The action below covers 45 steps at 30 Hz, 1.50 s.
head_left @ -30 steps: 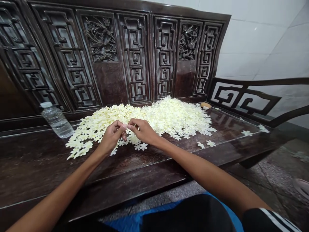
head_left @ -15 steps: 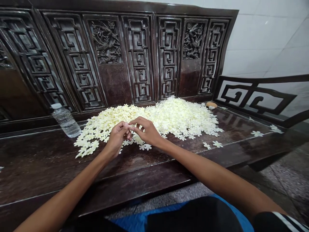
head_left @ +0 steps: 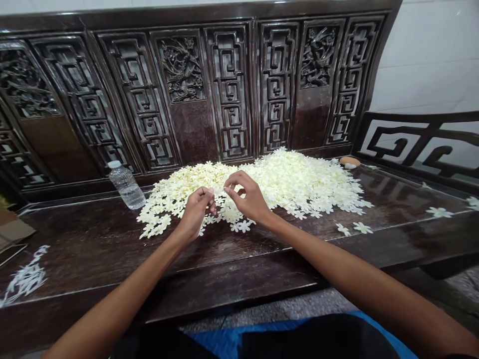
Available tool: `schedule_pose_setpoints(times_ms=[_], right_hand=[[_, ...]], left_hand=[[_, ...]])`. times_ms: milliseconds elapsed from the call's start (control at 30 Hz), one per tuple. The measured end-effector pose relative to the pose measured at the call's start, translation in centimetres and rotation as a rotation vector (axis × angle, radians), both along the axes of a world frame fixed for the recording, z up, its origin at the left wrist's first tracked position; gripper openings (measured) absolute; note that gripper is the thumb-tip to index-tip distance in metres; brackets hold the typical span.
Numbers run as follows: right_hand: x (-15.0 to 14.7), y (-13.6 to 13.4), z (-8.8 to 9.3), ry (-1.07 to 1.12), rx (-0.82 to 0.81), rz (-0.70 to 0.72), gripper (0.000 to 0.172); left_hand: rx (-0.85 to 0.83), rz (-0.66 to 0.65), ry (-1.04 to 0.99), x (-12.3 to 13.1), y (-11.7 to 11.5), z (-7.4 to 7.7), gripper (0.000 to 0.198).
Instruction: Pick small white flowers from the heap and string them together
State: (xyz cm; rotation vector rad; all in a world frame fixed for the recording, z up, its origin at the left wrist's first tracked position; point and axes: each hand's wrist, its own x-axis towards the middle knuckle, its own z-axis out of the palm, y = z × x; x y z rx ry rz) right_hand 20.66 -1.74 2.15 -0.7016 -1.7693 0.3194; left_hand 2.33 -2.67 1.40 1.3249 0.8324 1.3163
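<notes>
A wide heap of small cream-white flower pieces (head_left: 284, 182) lies on the seat of a dark carved wooden bench (head_left: 112, 249). My left hand (head_left: 196, 212) hovers at the heap's near edge, fingers curled and pinched around a small white piece. My right hand (head_left: 249, 197) is just to its right, thumb and forefinger pinched together a short gap from the left fingertips; what it holds is too small to name. Loose flowers (head_left: 241, 227) lie under both hands.
A clear plastic water bottle (head_left: 126, 184) stands left of the heap by the carved backrest (head_left: 232, 85). A strip of white pieces (head_left: 26, 279) lies at the far left. A small tan object (head_left: 350, 161) sits behind the heap. Stray flowers (head_left: 354, 228) dot the right side.
The camera has turned left, so everything shifted right in view and the left end of the bench appeared. My fingertips, touching before, are now slightly apart.
</notes>
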Motion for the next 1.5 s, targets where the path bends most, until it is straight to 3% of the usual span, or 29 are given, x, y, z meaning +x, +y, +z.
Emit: schedule_pose_setpoints(times_ms=[333, 467, 600, 967, 1500], right_hand=[[-0.1, -0.2, 0.2, 0.002, -0.134, 0.011, 0.022], [-0.1, 0.0, -0.1, 0.019, -0.195, 0.043, 0.037], [0.0, 0.6, -0.7, 0.046, -0.214, 0.066, 0.04], [-0.5, -0.4, 0.0, 0.02, -0.135, 0.083, 0.036], [-0.7, -0.2, -0.9, -0.011, -0.06, 0.157, 0.026]], left_hand=[[0.114, 0.098, 0.314, -0.2, 0.9, -1.3, 0.033], [0.206, 0.033, 0.32, 0.0, 0.5, -0.9, 0.041], [0.282, 0.098, 0.364, 0.0, 0.0, -0.3, 0.034], [0.189, -0.033, 0.1, 0.0, 0.2, -0.9, 0.035], [0.101, -0.075, -0.036, 0.1, -0.1, -0.4, 0.039]])
